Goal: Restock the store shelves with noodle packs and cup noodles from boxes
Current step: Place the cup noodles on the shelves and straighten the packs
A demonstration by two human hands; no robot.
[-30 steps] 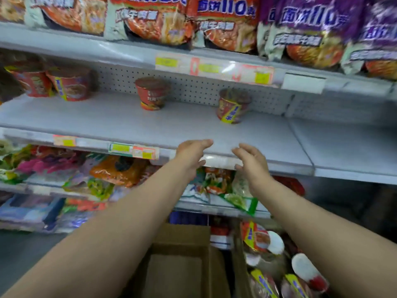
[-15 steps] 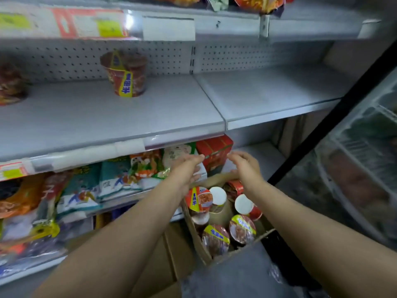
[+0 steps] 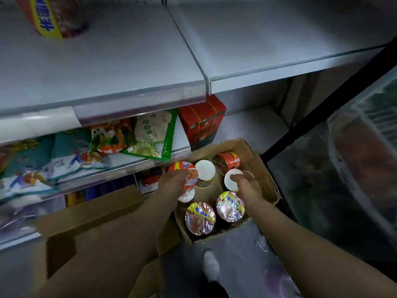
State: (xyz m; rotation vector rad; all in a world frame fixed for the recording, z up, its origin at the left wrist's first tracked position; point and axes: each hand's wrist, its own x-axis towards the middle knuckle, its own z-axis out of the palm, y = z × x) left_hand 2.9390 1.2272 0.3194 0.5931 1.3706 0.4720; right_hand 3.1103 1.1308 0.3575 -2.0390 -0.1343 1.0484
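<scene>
An open cardboard box (image 3: 267,181) on the floor holds several cup noodles. Two with yellow lids (image 3: 200,218) (image 3: 231,206) stand at the front, and an upturned cup with a white base (image 3: 205,170) and a red cup on its side (image 3: 228,161) are at the back. My left hand (image 3: 174,182) curls over a red-lidded cup (image 3: 186,168) at the box's left. My right hand (image 3: 247,187) grips an upturned white-based cup (image 3: 230,179) at the right. One cup (image 3: 50,17) stands on the grey shelf (image 3: 111,67) above.
A second brown cardboard box (image 3: 96,231) lies at the lower left. Snack bags (image 3: 150,134) and a red carton (image 3: 202,122) fill the lower shelf. A glass-fronted cooler (image 3: 343,168) stands close on the right. My shoe (image 3: 211,266) is on the floor beside the box.
My view swung down and right from the shelf to the box. Both hands dropped from the shelf edge into the box and closed on cups.
</scene>
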